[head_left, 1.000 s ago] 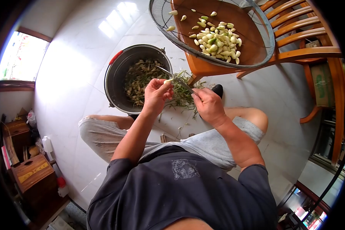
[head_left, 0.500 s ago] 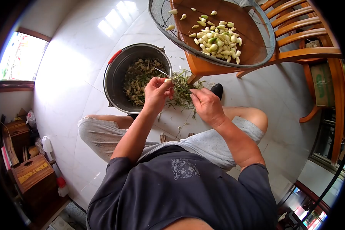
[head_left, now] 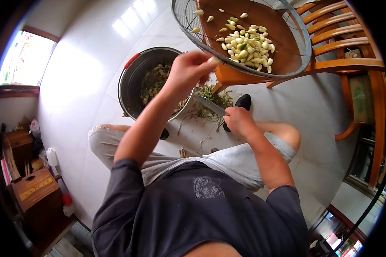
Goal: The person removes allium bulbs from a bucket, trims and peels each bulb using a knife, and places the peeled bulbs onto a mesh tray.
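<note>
Left hand point(head_left: 185, 73) pinching what looks like pale bulb point(head_left: 214, 61), reaching to mesh basket point(head_left: 308, 45) near loose bulbs point(head_left: 253, 48). Right hand point(head_left: 241, 122) gripping knife point(head_left: 211, 105) beside bucket point(head_left: 130, 83). Bulb sitting apart from blade, so no cutting happening.

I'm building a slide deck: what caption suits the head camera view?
Left hand near the rim of a sieve holding pale bulbs, right hand gripping a knife beside the bucket.

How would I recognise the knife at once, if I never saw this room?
Find the metal bucket with the red grip. Beside it, green stems lie on the floor. Above them, the right hand holds the knife, whose smooth grey blade stands out from the thin, tangled stems.
</note>
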Demonstrator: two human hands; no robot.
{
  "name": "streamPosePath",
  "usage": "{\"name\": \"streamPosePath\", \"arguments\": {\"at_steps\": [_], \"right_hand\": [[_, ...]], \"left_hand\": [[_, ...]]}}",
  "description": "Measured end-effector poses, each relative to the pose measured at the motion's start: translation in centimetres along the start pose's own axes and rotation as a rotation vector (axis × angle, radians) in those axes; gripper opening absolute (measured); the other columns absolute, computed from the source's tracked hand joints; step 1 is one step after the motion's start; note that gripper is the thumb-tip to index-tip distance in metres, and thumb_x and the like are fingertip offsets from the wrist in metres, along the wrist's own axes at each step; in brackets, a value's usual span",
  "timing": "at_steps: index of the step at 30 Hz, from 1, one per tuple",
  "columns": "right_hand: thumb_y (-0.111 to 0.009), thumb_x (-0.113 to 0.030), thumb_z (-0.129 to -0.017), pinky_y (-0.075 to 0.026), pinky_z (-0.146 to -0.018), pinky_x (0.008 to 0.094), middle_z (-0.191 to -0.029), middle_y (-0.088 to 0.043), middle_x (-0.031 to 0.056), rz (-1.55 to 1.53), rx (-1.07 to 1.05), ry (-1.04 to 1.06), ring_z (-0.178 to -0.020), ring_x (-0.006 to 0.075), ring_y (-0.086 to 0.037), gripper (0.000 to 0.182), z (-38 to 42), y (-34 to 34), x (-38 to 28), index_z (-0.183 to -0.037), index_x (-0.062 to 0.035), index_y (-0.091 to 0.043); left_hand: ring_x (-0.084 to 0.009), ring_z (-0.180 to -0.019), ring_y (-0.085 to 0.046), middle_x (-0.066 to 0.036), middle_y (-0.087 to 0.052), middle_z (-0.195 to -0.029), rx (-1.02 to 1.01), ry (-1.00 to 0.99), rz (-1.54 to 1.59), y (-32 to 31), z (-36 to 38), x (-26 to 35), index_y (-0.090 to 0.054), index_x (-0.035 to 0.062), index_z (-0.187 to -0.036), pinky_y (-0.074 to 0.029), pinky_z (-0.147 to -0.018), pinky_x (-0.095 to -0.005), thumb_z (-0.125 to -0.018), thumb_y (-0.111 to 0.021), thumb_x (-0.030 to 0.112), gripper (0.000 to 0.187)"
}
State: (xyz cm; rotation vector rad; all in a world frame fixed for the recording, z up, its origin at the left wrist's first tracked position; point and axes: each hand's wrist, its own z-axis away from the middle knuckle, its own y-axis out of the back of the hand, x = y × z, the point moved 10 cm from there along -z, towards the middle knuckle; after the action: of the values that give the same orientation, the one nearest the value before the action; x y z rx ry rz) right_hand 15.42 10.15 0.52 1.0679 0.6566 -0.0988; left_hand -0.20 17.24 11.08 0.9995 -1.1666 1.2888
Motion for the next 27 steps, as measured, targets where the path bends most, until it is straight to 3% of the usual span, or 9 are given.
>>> {"name": "streamPosePath", "arguments": {"at_steps": [4,8,13,14,17,18,21,24,27], "right_hand": [[-0.058,-0.016,-0.081,-0.046,-0.073,0.0467,-0.080,-0.061,0.0215,-0.046,-0.010,0.027,-0.082,0.0400,-0.058,0.016,-0.2,-0.3,-0.5,-0.078,-0.0001,-0.059],[-0.058,-0.017,-0.081,-0.047,-0.075,0.0467,-0.082,-0.063,0.0200,-0.022,-0.039,-0.040,-0.084,0.0387,-0.060,0.015,0.4,0.9,-0.3,-0.082,-0.0014,-0.061],[-0.058,-0.017,-0.082,-0.047,-0.074,0.0468,-0.083,-0.062,0.0216,-0.061,-0.053,-0.093,-0.083,0.0392,-0.059,0.016,0.7,1.4,0.2,-0.088,-0.0022,-0.062],[-0.058,-0.017,-0.082,-0.047,-0.074,0.0469,-0.083,-0.062,0.0217,-0.062,-0.046,-0.075,-0.083,0.0394,-0.059,0.016,0.6,1.4,-0.1,-0.088,-0.0022,-0.062],[-0.058,-0.017,-0.082,-0.047,-0.072,0.0477,-0.080,-0.061,0.0216,-0.058,-0.046,-0.035,-0.080,0.0400,-0.059,0.016,0.4,1.2,-0.7,-0.088,-0.0029,-0.062],[-0.058,-0.017,-0.083,-0.046,-0.071,0.0478,-0.080,-0.060,0.0213,-0.074,-0.058,-0.035,-0.080,0.0398,-0.058,0.015,0.3,1.0,-0.8,-0.088,-0.0031,-0.062],[-0.058,-0.018,-0.083,-0.046,-0.070,0.0474,-0.079,-0.059,0.0200,-0.105,-0.081,-0.025,-0.078,0.0389,-0.058,0.015,-0.2,0.3,-1.2,-0.087,-0.0041,-0.061],[-0.058,-0.018,-0.083,-0.046,-0.069,0.0470,-0.079,-0.059,0.0199,-0.077,-0.117,-0.033,-0.078,0.0387,-0.058,0.014,-0.8,-0.2,-1.5,-0.088,-0.0041,-0.061],[-0.057,-0.017,-0.083,-0.047,-0.069,0.0469,-0.079,-0.059,0.0194,-0.085,-0.136,-0.039,-0.078,0.0382,-0.058,0.014,-1.2,-0.6,-1.6,-0.088,-0.0042,-0.061]], "left_hand": [[-0.0152,-0.063,-0.062,-0.013,-0.064,-0.077,-0.231,-0.070,-0.155,-3.6,-5.6,3.3,-0.053,-0.0112,-0.118,-0.050,-0.053,-0.0255,-0.081,-0.070,0.016,0.049],[-0.0133,-0.064,-0.062,-0.011,-0.064,-0.079,-0.034,-0.156,-0.266,3.1,-7.2,5.6,-0.060,-0.0077,-0.105,-0.049,-0.052,-0.0235,-0.085,-0.066,0.018,0.033],[-0.0127,-0.053,-0.056,-0.006,-0.061,-0.066,0.195,0.314,-0.544,18.4,-5.9,-8.7,-0.063,0.0012,-0.080,-0.047,-0.050,-0.0258,-0.083,-0.063,0.019,0.018],[-0.0140,-0.041,-0.050,-0.006,-0.056,-0.056,0.310,0.320,-0.487,21.4,-5.5,-13.2,-0.057,-0.0002,-0.066,-0.040,-0.038,-0.0287,-0.081,-0.060,0.010,0.019],[-0.0141,-0.047,-0.056,-0.007,-0.058,-0.058,0.363,0.390,-0.530,24.6,-4.1,-20.9,-0.065,-0.0017,-0.078,-0.043,-0.040,-0.0290,-0.079,-0.060,0.010,0.013],[-0.0208,-0.054,-0.062,-0.010,-0.062,-0.062,0.395,0.452,-0.585,25.2,-4.1,-22.7,-0.066,0.0005,-0.084,-0.049,-0.049,-0.0342,-0.078,-0.060,0.010,0.014],[-0.0365,-0.087,-0.063,-0.019,-0.066,-0.084,0.374,0.168,-0.908,24.5,-6.1,-24.6,-0.067,0.0062,-0.093,-0.049,-0.076,-0.0433,-0.076,-0.057,0.010,0.020],[-0.0362,-0.092,-0.061,-0.020,-0.065,-0.095,0.275,0.101,-1.113,21.1,-7.4,-22.9,-0.064,0.0093,-0.103,-0.049,-0.076,-0.0446,-0.076,-0.056,0.007,0.029],[-0.0363,-0.092,-0.062,-0.019,-0.061,-0.103,0.155,0.277,-1.323,21.3,-8.8,-24.7,-0.064,0.0098,-0.102,-0.051,-0.076,-0.0444,-0.076,-0.056,0.007,0.027]]}}
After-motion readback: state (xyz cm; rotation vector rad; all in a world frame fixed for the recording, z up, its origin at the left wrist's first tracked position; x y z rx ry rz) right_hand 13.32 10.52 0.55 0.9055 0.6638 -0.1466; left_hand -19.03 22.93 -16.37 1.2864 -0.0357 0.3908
